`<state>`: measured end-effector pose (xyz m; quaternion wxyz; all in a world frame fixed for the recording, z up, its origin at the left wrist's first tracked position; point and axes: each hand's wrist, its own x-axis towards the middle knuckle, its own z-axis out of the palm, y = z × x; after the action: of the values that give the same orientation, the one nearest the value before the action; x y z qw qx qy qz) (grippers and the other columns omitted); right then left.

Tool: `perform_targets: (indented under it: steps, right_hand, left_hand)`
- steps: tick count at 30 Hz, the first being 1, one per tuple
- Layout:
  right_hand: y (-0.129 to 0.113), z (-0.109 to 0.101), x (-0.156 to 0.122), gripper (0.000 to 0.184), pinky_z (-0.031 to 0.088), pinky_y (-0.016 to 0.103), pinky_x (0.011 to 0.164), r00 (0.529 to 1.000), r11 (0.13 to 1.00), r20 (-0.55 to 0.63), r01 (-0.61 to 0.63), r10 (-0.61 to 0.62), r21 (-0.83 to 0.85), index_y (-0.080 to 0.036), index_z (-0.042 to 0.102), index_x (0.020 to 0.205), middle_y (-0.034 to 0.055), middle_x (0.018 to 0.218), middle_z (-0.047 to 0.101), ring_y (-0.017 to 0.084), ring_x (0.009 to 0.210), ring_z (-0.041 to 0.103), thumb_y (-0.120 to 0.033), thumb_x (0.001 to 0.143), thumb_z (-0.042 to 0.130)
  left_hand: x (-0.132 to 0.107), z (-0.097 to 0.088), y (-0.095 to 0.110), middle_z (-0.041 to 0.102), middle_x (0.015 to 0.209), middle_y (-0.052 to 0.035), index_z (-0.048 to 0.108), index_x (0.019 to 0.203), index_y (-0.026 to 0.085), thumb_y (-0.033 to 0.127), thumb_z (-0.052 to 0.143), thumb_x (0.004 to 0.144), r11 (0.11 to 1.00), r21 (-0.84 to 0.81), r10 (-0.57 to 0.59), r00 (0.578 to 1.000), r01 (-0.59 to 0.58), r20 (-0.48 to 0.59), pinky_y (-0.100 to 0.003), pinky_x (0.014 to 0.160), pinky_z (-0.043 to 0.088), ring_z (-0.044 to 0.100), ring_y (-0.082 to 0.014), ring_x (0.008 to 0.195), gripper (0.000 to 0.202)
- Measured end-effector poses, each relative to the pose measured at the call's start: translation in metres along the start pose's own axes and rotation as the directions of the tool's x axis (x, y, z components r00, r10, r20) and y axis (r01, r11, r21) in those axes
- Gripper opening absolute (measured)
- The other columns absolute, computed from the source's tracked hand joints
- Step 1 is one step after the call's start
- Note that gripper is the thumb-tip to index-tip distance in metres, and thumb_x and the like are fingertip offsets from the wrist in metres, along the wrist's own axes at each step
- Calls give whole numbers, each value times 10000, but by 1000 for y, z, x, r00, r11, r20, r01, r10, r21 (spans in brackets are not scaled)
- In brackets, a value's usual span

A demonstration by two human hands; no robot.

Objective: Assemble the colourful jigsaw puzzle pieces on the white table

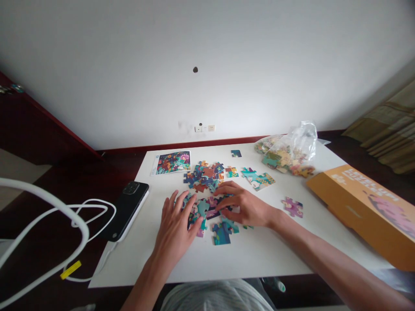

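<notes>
Tabletop [259,261]: white, right in front of you; loose puzzle pcs lie across it.
Blue pc [221,235]: closest to you, at near rim of the cluster btwn your hands.
L hand [173,229]: palm down, fingers spread, thumb apart; tips at L side of that cluster.
R hand [241,203]: fingers curled, slightly apart, tips down at R side; can't tell if you're pinching a pc.
Near cluster [203,207]: btwn both hands, partly hidden. Step looks like sorting or fitting pcs here; prob. early, b/c many lie loose.
Pink pc [292,207]: on its own, just past your R forearm.
Orange box [356,211]: along table's R side.
Far heap [207,173]: mixed pcs, overlapping, just past your fingers.
Joined pcs [258,179]: R of heap; look linked.
Ref pic [173,163]: printed sheet, flat, far L. Next move prob. calls for a fingertip pinch on one pc, L hand steadying its neighbours, tabs & colours checked vs. this.
Clear bag [285,153]: far R, more pcs inside.
</notes>
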<state>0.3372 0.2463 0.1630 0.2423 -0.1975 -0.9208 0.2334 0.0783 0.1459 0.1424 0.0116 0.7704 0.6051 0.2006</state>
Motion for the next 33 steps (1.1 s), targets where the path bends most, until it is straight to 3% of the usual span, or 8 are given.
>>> perform_targets:
  steps: [3, 7, 11, 15, 19, 24, 28, 33]
  right_hand:
    - [18, -16, -7, 199, 541, 502, 1019, 989, 989, -104, -117, 108, -85, -279, 788, 1094, 107, 1259, 697, 287, 1229, 602, -250, 962, 641]
    - [50, -46, -25, 224, 535, 544, 1014, 937, 928, -247, -303, 248, -215, -279, 787, 1105, 114, 1258, 702, 308, 1192, 632, -311, 989, 598]
    - [79, -65, -42, 292, 500, 555, 1067, 921, 896, -244, -364, 305, -255, -301, 772, 1181, 94, 1362, 669, 306, 1259, 604, -321, 1013, 535]
    - [95, -59, -49, 345, 430, 601, 1133, 942, 903, -110, -337, 318, -266, -350, 735, 1280, 44, 1490, 604, 336, 1415, 473, -319, 1002, 532]
    - [98, -45, -46, 364, 441, 579, 1115, 913, 859, -165, -408, 374, -311, -310, 727, 1303, 94, 1438, 642, 323, 1325, 568, -347, 1005, 521]
    - [92, -42, -44, 352, 462, 542, 1073, 885, 815, -217, -464, 412, -347, -258, 734, 1276, 130, 1356, 685, 311, 1235, 639, -349, 1007, 525]
    - [88, -47, -43, 320, 494, 496, 1034, 852, 817, -295, -509, 433, -271, -231, 759, 1188, 114, 1237, 734, 294, 1126, 682, -354, 1004, 528]
    - [90, -53, -43, 310, 508, 484, 1001, 795, 810, -412, -554, 446, -193, -229, 766, 1123, 105, 1151, 758, 276, 1058, 688, -367, 1004, 516]
  left_hand:
    - [9, 3, -3, 554, 1450, -103, 644, 1311, 245, 308, 677, 945, 1000, -18, -3, 999, 3, 32, -632, 1210, 318, 376, -381, 1473, 372]
    - [18, 2, -4, 619, 1277, -77, 677, 1135, 243, 247, 758, 873, 994, -114, 1, 999, 3, 37, -581, 1180, 373, 452, -353, 1397, 273]
    - [30, -9, -1, 649, 1132, -74, 676, 991, 223, 205, 699, 892, 968, -249, 8, 999, 2, 42, -460, 1040, 487, 586, -292, 1185, 103]
    - [47, -22, 0, 693, 962, -36, 662, 937, 211, 287, 588, 982, 855, -510, -22, 988, 98, 154, -310, 848, 521, 659, -208, 933, 115]
    - [71, -22, 2, 695, 957, -27, 663, 1067, 208, 347, 582, 996, 693, -701, -15, 975, 171, 223, -268, 778, 522, 658, -174, 844, 175]
    - [114, -1, 13, 664, 1116, -65, 639, 1179, 208, 295, 631, 936, 524, -834, 24, 976, 171, 215, -258, 726, 539, 670, -170, 877, 258]
    - [146, 26, 24, 665, 979, -41, 644, 1052, 178, 234, 620, 907, 493, -854, 67, 971, 167, 229, -254, 733, 527, 665, -144, 797, 158]
    - [176, 52, 34, 675, 962, -34, 642, 975, 171, 164, 624, 840, 531, -826, 61, 964, 189, 260, -231, 652, 482, 629, -113, 694, 136]
